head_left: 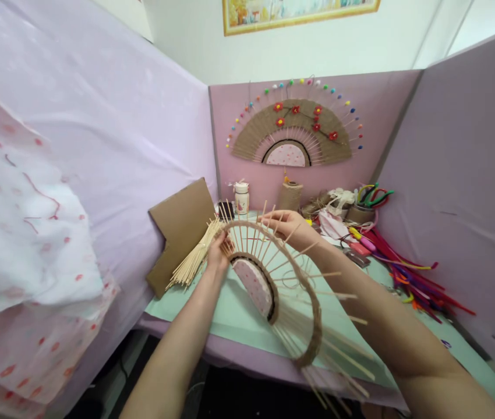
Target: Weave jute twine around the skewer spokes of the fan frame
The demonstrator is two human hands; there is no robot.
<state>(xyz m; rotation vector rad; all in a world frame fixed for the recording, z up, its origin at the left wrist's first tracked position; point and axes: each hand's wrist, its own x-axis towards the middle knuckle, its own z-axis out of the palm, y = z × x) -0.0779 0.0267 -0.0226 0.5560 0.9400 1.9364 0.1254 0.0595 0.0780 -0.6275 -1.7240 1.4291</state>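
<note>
A half-round fan frame [316,317] of thin wooden sticks, with two bands of brown twine woven across them, is held tilted above the table. Its inner half-disc [254,285] is covered in pink dotted cloth and edged in black. My left hand [221,247] grips the frame at its left end. At the upper edge, my right hand [285,224] has its fingers pinched together beside the stick tips; what lies between them is too small to make out. A loose loop of thin cord [293,279] shows behind the sticks.
A bundle of sticks [193,262] leans by a cardboard sheet [181,224] at left. Behind stand a white bottle [241,199] and a twine spool [290,196]. Colourful pipe cleaners [405,270] lie right. A finished fan [251,131] hangs on the back panel.
</note>
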